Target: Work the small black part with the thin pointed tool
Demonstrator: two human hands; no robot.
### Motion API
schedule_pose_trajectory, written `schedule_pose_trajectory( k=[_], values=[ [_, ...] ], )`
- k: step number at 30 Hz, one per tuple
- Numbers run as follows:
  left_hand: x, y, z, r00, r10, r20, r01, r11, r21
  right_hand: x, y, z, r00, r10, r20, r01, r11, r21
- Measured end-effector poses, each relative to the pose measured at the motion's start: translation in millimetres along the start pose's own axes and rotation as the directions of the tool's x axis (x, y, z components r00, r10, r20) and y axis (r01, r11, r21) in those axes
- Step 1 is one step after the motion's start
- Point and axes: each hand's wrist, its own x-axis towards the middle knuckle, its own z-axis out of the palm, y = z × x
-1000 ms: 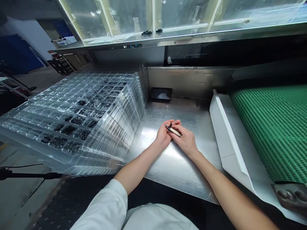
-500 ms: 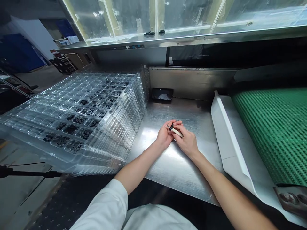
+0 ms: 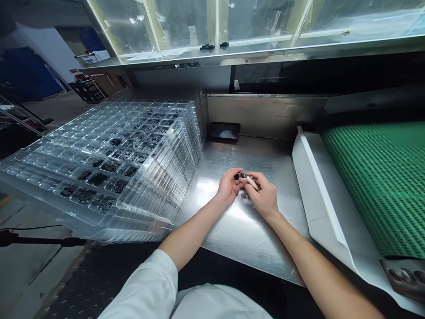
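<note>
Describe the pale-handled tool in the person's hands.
The pale-handled tool has a slim, wood-like handle and a metal-looking end, with a small dark piece at its tip, too small to identify. It lies tilted over the steel bench, its handle pinched in the fingers of the right hand, its tip beside the left hand.

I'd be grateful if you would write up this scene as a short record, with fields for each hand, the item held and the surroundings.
Left hand: fingers closed at the black end of the item
Right hand: gripping the item's handle
Item: slim cream-handled tool, small black end
Surface: stainless-steel table
Hands' left: stacked clear plastic trays holding black round parts
Hands' right: green perforated belt
</note>
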Motion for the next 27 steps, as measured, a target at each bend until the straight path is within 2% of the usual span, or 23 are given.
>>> schedule_pose_trajectory(
  k=[4,10,14,21,27],
  values=[
    [-3.5,-3.9,1.0,0.995,0.007,0.104,-0.019,0.993,0.119,0.8,1.0,-1.2,0.997,0.052,-0.057,-0.050,0.998,0.044],
    [-5.2,-5.9,0.6,0.983,-0.006,0.182,-0.029,0.982,0.187,2.8,1.5,-0.3,0.991,0.130,-0.036,-0.124,0.981,0.147],
    [-5.4,-4.1,0.2,0.981,-0.014,0.196,-0.028,0.978,0.209,2.9,0.0,0.6,0.989,0.149,0.003,-0.147,0.969,0.197],
    [-6.5,-4.3,0.5,0.980,-0.001,0.201,-0.044,0.975,0.218,3.5,-4.8,-0.6,0.982,0.187,-0.012,-0.181,0.963,0.198],
    [-3.7,-7.0,-1.1,0.979,0.012,0.201,-0.060,0.970,0.237,4.1,0.9,1.3,0.978,0.208,0.014,-0.205,0.946,0.250]
  ],
)
